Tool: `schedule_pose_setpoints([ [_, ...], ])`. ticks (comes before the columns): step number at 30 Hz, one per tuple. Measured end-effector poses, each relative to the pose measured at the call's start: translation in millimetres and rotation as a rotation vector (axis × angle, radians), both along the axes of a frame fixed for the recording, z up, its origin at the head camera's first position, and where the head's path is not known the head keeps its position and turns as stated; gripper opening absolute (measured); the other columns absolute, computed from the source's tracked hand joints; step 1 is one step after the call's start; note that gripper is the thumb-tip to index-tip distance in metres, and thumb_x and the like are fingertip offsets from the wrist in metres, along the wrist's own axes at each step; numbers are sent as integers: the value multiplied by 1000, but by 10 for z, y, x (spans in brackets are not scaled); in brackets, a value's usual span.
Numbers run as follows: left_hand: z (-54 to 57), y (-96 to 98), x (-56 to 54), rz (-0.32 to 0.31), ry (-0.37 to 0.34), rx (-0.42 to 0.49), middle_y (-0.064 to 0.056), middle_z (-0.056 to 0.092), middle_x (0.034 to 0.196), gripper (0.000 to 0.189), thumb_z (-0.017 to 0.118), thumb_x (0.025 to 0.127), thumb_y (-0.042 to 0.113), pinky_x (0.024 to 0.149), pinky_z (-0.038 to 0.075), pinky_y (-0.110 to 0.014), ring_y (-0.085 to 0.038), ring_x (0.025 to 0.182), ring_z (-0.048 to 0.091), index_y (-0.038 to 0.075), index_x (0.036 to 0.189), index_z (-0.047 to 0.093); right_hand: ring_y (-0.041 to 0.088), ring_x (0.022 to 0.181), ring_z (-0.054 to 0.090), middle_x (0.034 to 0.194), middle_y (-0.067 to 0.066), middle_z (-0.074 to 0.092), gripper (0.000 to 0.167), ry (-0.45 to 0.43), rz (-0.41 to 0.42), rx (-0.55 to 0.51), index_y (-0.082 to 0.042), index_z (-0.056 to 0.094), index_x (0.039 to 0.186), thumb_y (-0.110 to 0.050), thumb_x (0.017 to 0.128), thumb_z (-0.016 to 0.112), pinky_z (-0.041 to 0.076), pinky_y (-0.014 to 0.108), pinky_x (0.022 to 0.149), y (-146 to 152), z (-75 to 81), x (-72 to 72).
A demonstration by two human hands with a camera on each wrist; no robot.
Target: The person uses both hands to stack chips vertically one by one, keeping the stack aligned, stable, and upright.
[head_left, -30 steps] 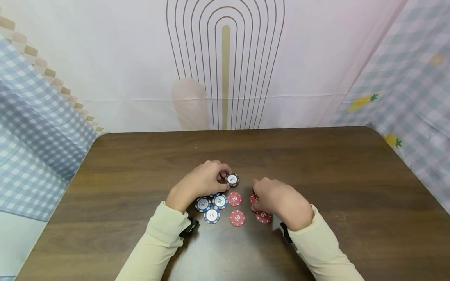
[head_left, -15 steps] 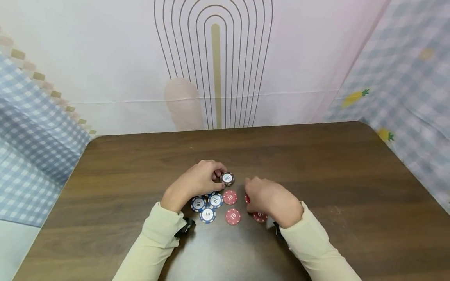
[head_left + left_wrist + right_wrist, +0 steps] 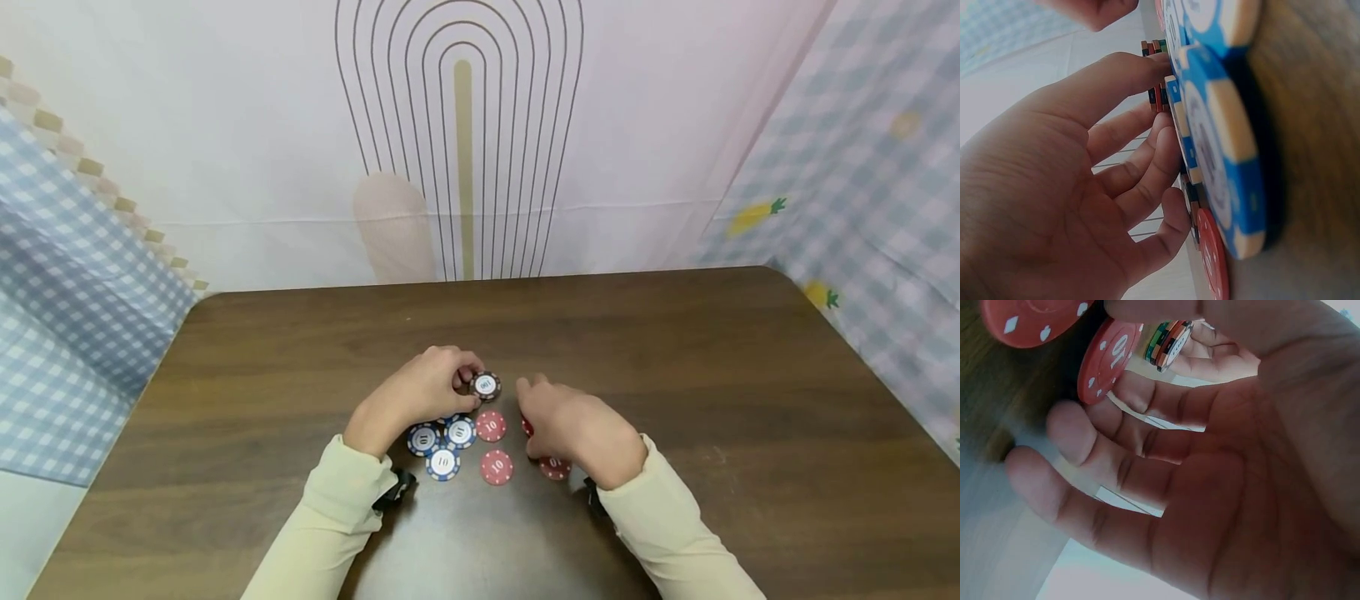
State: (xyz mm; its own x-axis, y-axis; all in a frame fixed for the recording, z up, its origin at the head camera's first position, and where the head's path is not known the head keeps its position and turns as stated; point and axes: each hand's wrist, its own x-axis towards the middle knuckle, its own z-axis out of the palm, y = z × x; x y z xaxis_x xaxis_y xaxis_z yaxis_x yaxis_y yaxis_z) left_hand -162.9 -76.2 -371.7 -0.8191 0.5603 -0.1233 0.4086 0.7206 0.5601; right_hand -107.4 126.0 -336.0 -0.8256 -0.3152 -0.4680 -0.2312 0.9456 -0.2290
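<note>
My left hand (image 3: 423,383) pinches a small stack of poker chips between thumb and fingers; a black chip (image 3: 486,385) marked 100 tops it. Seen from the right wrist, green and red edges show within that stack (image 3: 1169,345). My right hand (image 3: 576,421) bends over a red chip (image 3: 1110,359), pinching it between thumb and fingertips; in the head view most of this chip is hidden. Another red chip (image 3: 555,468) lies partly under the right hand. Two more red chips, an upper one (image 3: 491,426) and a lower one (image 3: 497,467), lie between the hands.
Several blue-and-white chips (image 3: 443,463) marked 10 lie together beside the left wrist, some overlapping. The brown wooden table (image 3: 675,350) reaches back to a white patterned curtain (image 3: 645,125). Checked blue cloth (image 3: 82,250) hangs at the left side.
The head view has shifted slightly. My right hand has edged left toward the stack, covering more of its red chip. My left hand keeps its hold on the stack.
</note>
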Motion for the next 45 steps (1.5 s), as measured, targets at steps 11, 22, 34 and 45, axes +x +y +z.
schedule_pose_setpoints([
  [11, -1, 15, 22, 1, -21, 5, 0, 68, 100, 35, 84, 91, 17, 82, 55, -32, -12, 88, 61, 9, 123, 73, 21, 77, 56, 106, 10, 49, 35, 101, 53, -124, -3, 52, 114, -7, 89, 77, 49, 35, 65, 57, 7, -35],
  [22, 19, -30, -16, -1, -1, 1, 1, 69, 99, 34, 85, 90, 17, 82, 55, -32, -11, 88, 61, 10, 121, 74, 17, 69, 52, 99, 8, 50, 29, 315, 148, -251, -6, 58, 111, -2, 87, 73, 47, 28, 59, 30, 44, -97],
  [34, 16, -55, -43, -10, -20, 28, 0, 70, 100, 36, 85, 91, 17, 84, 56, -32, -11, 89, 63, 10, 125, 74, 16, 87, 61, 112, 7, 62, 37, 615, 160, -428, -3, 64, 124, -6, 90, 80, 58, 30, 75, 28, -17, -136],
  [45, 8, -76, -47, -19, -18, 17, 0, 65, 91, 32, 84, 91, 17, 73, 53, -32, -15, 79, 60, 9, 119, 72, 19, 104, 67, 120, 6, 68, 42, 484, 103, -456, -6, 62, 133, -11, 95, 79, 60, 38, 89, -115, -175, -168],
])
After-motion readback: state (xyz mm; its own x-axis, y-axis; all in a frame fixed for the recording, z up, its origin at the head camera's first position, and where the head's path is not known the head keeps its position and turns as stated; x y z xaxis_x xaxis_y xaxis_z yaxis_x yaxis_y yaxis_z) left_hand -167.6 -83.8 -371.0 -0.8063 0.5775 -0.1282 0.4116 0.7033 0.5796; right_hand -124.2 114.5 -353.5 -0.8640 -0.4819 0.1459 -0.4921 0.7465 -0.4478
